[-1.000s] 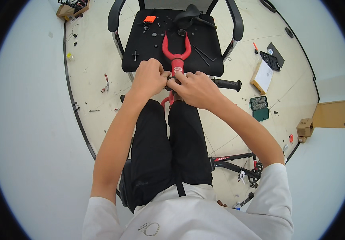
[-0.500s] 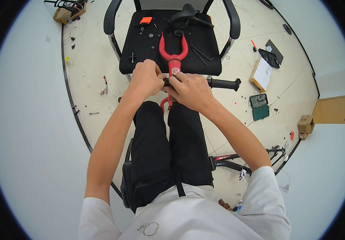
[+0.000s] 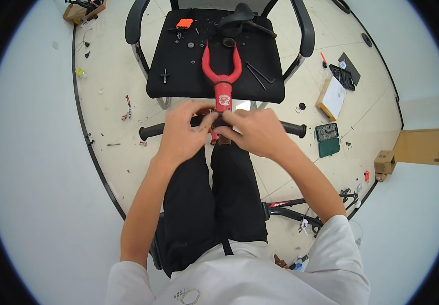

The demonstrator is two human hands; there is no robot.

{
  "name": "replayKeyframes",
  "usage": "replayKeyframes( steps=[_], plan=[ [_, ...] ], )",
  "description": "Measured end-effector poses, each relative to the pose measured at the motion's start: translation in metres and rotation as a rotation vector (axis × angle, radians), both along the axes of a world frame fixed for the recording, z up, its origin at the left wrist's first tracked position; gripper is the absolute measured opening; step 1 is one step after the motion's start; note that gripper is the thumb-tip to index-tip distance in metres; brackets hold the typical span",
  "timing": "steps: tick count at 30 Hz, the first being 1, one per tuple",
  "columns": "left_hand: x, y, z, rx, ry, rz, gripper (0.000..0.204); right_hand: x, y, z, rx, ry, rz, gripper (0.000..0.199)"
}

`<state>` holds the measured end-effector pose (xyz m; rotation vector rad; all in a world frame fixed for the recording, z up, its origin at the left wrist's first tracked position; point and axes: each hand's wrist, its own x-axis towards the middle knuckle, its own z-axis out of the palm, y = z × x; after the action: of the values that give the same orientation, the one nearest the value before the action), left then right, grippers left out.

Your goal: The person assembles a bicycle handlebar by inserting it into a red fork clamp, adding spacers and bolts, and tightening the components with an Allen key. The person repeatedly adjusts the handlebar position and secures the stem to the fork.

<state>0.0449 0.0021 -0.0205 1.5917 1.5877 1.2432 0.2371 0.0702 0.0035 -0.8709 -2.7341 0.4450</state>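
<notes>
A red bicycle fork (image 3: 223, 79) lies with its prongs on the seat of a black office chair, its crown reaching over the front edge toward me. Across its near end runs a black handlebar with a left grip (image 3: 152, 132) and a right grip (image 3: 294, 129). My left hand (image 3: 185, 129) is closed on the handlebar just left of the middle. Against the middle from the right, my right hand (image 3: 255, 129) has its fingers bent round the bar. Both sets of fingertips almost meet there and hide the joint. A red piece (image 3: 214, 138) shows below them.
On the chair seat (image 3: 178, 89) lie a black saddle (image 3: 237, 19), hex keys (image 3: 258, 75), an orange item (image 3: 184, 24) and small hardware. At right on the floor are a green case (image 3: 328, 147), a white-topped box (image 3: 332, 96) and a black bicycle frame (image 3: 293, 211).
The handlebar has come nearer to my lap and its left grip now shows fully. My hands have moved nearer with it, and more of the fork's crown is visible.
</notes>
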Motion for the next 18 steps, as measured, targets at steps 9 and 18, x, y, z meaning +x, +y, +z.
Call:
replayKeyframes(
  steps=[9, 18],
  plan=[
    [0.013, -0.003, -0.008, 0.037, 0.045, -0.035, 0.034, 0.046, 0.174, -0.078, -0.156, -0.434, -0.375, 0.029],
    [0.012, -0.001, -0.003, -0.012, 0.196, -0.122, 0.032, 0.046, 0.180, -0.104, -0.279, -0.377, -0.421, 0.019]
  ],
)
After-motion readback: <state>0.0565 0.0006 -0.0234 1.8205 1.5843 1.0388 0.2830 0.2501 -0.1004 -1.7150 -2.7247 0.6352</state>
